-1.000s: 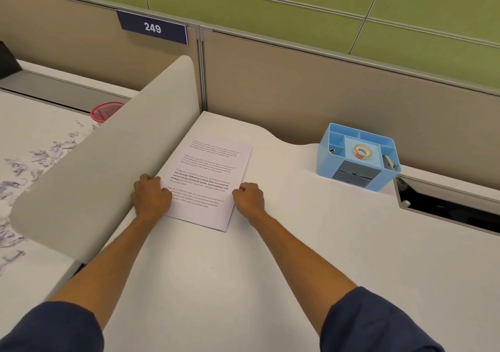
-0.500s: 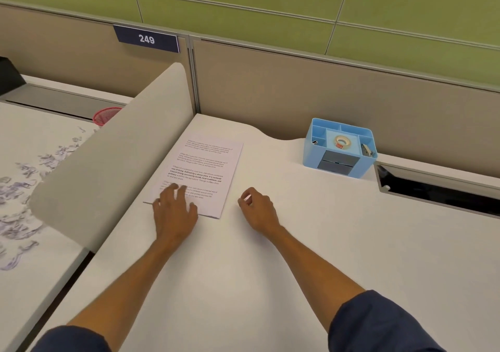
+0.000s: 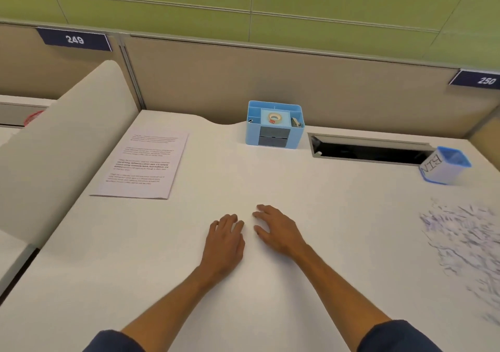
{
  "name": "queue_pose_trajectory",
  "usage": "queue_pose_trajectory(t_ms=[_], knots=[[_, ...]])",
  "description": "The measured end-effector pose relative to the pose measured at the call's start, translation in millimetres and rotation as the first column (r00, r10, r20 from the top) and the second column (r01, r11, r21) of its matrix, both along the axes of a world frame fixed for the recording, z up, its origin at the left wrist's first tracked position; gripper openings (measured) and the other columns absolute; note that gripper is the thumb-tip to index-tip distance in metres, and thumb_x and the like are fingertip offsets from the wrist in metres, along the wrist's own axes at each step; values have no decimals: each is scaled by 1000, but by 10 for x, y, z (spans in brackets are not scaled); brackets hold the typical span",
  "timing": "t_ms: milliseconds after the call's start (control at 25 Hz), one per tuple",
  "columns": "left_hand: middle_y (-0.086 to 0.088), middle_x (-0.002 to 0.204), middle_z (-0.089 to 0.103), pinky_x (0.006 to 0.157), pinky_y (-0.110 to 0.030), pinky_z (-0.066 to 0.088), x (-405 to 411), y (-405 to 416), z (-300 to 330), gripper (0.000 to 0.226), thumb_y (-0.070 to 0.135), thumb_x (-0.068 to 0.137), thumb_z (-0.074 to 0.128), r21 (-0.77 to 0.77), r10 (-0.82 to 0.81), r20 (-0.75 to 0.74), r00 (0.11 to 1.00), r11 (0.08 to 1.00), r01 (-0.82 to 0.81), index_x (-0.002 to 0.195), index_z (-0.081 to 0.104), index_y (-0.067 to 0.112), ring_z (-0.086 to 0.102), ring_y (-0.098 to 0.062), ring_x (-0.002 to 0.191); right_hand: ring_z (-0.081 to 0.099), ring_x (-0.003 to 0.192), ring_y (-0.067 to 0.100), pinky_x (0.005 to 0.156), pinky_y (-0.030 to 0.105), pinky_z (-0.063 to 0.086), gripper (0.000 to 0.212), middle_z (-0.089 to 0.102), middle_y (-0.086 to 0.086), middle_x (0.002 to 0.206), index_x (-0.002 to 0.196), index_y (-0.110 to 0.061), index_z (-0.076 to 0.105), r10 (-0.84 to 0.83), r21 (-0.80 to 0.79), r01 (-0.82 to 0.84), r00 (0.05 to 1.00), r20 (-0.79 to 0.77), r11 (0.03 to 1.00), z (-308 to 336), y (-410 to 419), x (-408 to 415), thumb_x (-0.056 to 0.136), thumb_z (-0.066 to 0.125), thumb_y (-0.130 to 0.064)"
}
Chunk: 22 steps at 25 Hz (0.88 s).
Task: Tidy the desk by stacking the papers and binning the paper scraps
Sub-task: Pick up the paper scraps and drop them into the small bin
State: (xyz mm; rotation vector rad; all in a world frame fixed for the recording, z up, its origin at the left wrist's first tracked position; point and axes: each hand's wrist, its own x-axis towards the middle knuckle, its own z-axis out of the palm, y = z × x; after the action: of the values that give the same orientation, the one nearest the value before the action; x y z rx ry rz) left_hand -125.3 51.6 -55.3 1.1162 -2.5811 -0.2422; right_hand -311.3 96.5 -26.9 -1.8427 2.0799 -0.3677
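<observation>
The stack of papers (image 3: pixel 140 163) has been released and is now left squared beside the divider panel (image 3: pixel 62 146) at the left edge of the surface (image 3: pixel 338 224), toward its far left corner. A moment ago both hands were pressed on its near corners; now the left hand (image 3: pixel 226 239) and the right hand (image 3: pixel 276 231) are held close together over the middle of the surface, well apart from the stack, with fingers loosely extended and nothing gripped. Whether the palms touch the surface cannot be told. With the shift of view, paper scraps (image 3: pixel 460 246) are revealed strewn along the right edge, and a small blue container marked BIN (image 3: pixel 443 165) is seen near the far right corner, just beyond them. The stacking step is judged done; the binning of the scraps is judged the remaining work.
</observation>
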Motion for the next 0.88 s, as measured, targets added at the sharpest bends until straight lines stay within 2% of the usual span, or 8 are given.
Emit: queue_pose_trajectory(t_ms=[120,280,360,440,600,720,880], knots=[[-11,132,60,104,-39,30,-388,201,-33,43,31,94,39,54,-113,38,993,992,111,122,63,11,55,-29,123,28,141,4,109,26,31,45,33,-15,153,140,-30,46,-47,-2,47,999,-25,999,3,381,-446,97,46,-42],[-6,156,35,121,-43,15,-1098,568,-61,64,53,102,13,136,-211,86,974,971,199,147,43,18,31,-24,145,32,138,3,105,27,35,41,37,-17,150,136,-31,50,-104,-4,103,994,-44,995,22,921,-1139,96,47,-41],[-3,160,26,120,-47,11,-1481,775,-88,72,59,98,4,167,-217,100,971,966,199,151,35,21,22,-25,148,33,138,3,105,27,35,40,38,-17,149,135,-30,51,-123,-3,123,992,-39,992,34,1184,-1479,96,48,-39],[-2,161,25,118,-52,10,-1866,1020,-100,68,58,99,10,167,-192,101,976,970,174,151,34,22,20,-28,149,34,137,4,105,27,35,39,39,-17,149,135,-30,52,-121,10,121,992,-26,993,56,1442,-1814,96,48,-38],[1,163,15,121,-50,4,-2520,1467,-151,64,51,98,11,181,-185,86,979,969,167,154,26,22,11,-22,151,40,133,8,103,28,37,38,44,-14,146,133,-28,54,-86,9,86,995,-43,996,110,1850,-2392,97,47,-39],[4,164,8,119,-50,-5,-2935,1695,-124,69,57,96,8,210,-148,80,986,969,129,155,19,23,1,-18,152,49,125,13,99,30,39,37,52,-10,139,130,-24,57,-80,-11,80,996,-49,997,169,2160,-2775,96,49,-38],[6,165,4,119,-52,-8,-3388,1882,-75,75,63,92,4,196,-152,117,981,972,127,156,15,26,-2,-14,151,50,124,14,100,30,38,44,53,-8,137,131,-23,56,-136,-50,134,989,-56,990,220,2624,-3280,91,56,-41]])
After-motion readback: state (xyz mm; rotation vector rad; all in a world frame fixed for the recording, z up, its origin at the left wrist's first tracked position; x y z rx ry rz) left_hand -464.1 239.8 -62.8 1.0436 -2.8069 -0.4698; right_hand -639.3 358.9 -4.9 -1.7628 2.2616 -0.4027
